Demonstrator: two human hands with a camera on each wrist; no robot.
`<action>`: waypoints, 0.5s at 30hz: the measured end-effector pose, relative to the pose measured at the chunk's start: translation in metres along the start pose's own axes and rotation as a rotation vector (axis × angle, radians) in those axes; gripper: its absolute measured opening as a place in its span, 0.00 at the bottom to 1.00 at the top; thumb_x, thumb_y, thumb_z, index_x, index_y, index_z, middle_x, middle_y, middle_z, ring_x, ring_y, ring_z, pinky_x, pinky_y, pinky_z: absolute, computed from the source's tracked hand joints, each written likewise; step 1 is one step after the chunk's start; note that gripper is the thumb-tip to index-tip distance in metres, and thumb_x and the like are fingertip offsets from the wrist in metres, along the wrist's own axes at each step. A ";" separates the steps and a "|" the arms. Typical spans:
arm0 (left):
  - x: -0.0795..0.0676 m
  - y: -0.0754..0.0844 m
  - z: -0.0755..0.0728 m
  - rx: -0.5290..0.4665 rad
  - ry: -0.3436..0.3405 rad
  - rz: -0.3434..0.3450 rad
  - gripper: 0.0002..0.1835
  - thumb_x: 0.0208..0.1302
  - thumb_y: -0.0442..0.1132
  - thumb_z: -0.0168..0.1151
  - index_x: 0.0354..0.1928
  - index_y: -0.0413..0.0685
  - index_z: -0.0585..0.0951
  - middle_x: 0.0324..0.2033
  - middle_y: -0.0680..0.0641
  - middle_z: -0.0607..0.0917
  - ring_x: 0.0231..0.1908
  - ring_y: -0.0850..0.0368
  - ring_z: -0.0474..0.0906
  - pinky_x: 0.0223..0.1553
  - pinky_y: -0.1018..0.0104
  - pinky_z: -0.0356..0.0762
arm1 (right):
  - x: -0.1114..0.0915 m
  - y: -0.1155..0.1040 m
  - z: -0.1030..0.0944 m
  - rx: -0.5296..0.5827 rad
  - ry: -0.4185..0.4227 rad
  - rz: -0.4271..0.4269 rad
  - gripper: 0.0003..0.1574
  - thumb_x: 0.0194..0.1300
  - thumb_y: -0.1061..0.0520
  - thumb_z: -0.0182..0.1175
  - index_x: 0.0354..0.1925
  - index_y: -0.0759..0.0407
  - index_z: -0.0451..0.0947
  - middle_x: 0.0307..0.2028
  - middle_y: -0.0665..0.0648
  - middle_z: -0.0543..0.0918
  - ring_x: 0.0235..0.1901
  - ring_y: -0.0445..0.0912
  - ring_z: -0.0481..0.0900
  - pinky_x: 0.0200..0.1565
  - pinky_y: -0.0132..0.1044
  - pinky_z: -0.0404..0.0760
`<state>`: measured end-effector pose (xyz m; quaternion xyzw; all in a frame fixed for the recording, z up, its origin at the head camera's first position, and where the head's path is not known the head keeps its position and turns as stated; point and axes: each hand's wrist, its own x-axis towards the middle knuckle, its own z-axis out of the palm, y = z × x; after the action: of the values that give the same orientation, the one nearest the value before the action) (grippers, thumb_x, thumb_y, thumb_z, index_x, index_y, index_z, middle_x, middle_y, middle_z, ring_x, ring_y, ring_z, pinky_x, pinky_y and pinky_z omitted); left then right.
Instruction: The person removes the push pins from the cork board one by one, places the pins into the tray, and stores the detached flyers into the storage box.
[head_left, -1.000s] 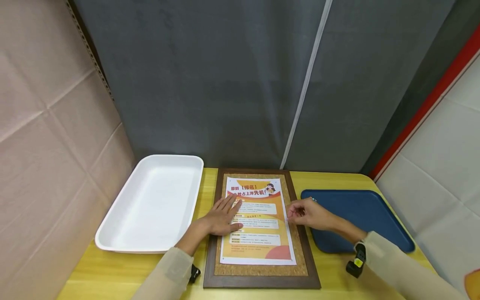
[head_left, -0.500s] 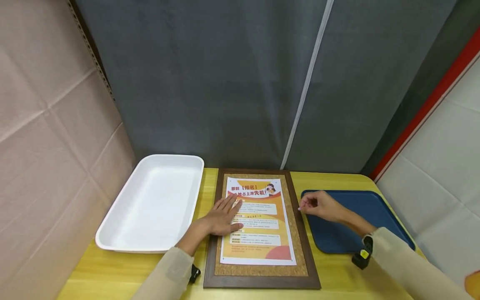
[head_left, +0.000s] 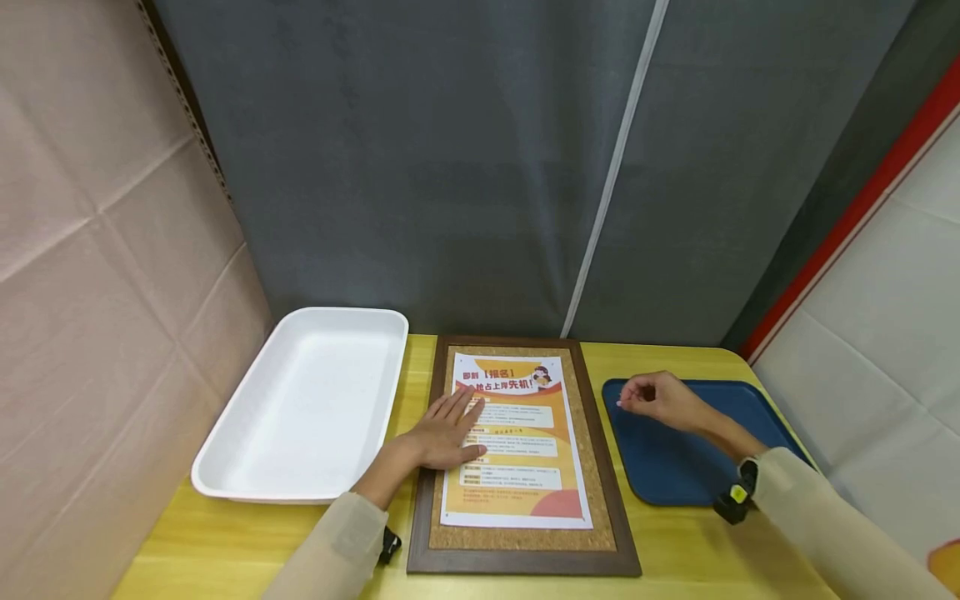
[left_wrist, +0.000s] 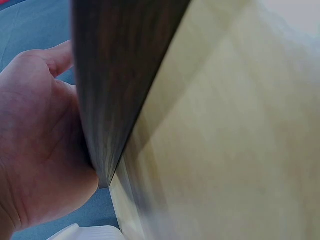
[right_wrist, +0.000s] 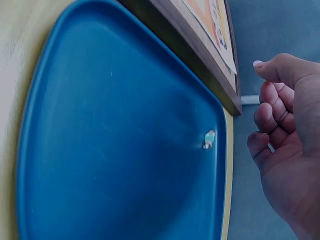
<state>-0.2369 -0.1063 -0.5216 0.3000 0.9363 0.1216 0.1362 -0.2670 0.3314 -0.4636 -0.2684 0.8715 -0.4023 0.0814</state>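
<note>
My left hand (head_left: 444, 439) rests with fingers spread on an orange and white printed poster (head_left: 517, 492), its heel over the left frame of the cork board (head_left: 525, 540). In the left wrist view, the palm of the left hand (left_wrist: 40, 135) lies against the board's dark wooden frame (left_wrist: 117, 65). Small dark dots show near the poster's corners. My right hand (head_left: 663, 402) hovers above the left part of the blue tray (head_left: 675, 475), fingers loosely curled. Nothing shows between the fingers of the right hand (right_wrist: 295, 125). A little cluster of shiny pieces (right_wrist: 209, 139) lies in the tray.
To the left of the board stands a white rectangular tray (head_left: 315, 400). The board lies on a yellow wood-grain table (head_left: 225, 542). A dark grey curtain (head_left: 420, 167) closes off the back, with light panels on both sides.
My right hand has moved from the poster's right edge rightward, across the board's frame, to above the blue tray. The left hand stays in place on the poster.
</note>
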 end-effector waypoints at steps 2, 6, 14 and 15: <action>0.000 -0.001 0.001 -0.011 0.006 0.002 0.48 0.79 0.67 0.45 0.86 0.47 0.44 0.85 0.43 0.34 0.85 0.46 0.28 0.82 0.46 0.29 | -0.001 0.002 -0.003 0.000 0.009 0.009 0.05 0.73 0.66 0.66 0.40 0.69 0.84 0.35 0.67 0.86 0.31 0.48 0.81 0.34 0.30 0.81; 0.001 -0.002 0.002 -0.019 0.006 0.003 0.48 0.80 0.67 0.45 0.86 0.47 0.44 0.85 0.42 0.35 0.85 0.46 0.29 0.82 0.46 0.29 | -0.003 0.007 -0.007 -0.016 0.028 0.014 0.04 0.73 0.67 0.65 0.40 0.70 0.84 0.34 0.66 0.86 0.30 0.45 0.81 0.34 0.30 0.81; -0.002 0.003 -0.004 -0.033 -0.007 0.006 0.47 0.80 0.64 0.47 0.86 0.46 0.44 0.85 0.41 0.35 0.84 0.45 0.28 0.82 0.45 0.27 | -0.007 0.019 -0.014 -0.033 0.070 0.060 0.03 0.73 0.68 0.65 0.39 0.69 0.84 0.35 0.63 0.87 0.31 0.44 0.80 0.34 0.29 0.80; -0.004 0.004 -0.006 -0.039 -0.008 0.008 0.47 0.80 0.64 0.47 0.86 0.46 0.44 0.85 0.40 0.35 0.84 0.44 0.28 0.82 0.45 0.28 | -0.008 0.020 -0.015 -0.032 0.073 0.069 0.03 0.72 0.68 0.65 0.39 0.69 0.84 0.35 0.63 0.87 0.31 0.43 0.80 0.34 0.28 0.80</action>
<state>-0.2338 -0.1061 -0.5144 0.3016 0.9320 0.1391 0.1452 -0.2742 0.3560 -0.4695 -0.2245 0.8891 -0.3946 0.0592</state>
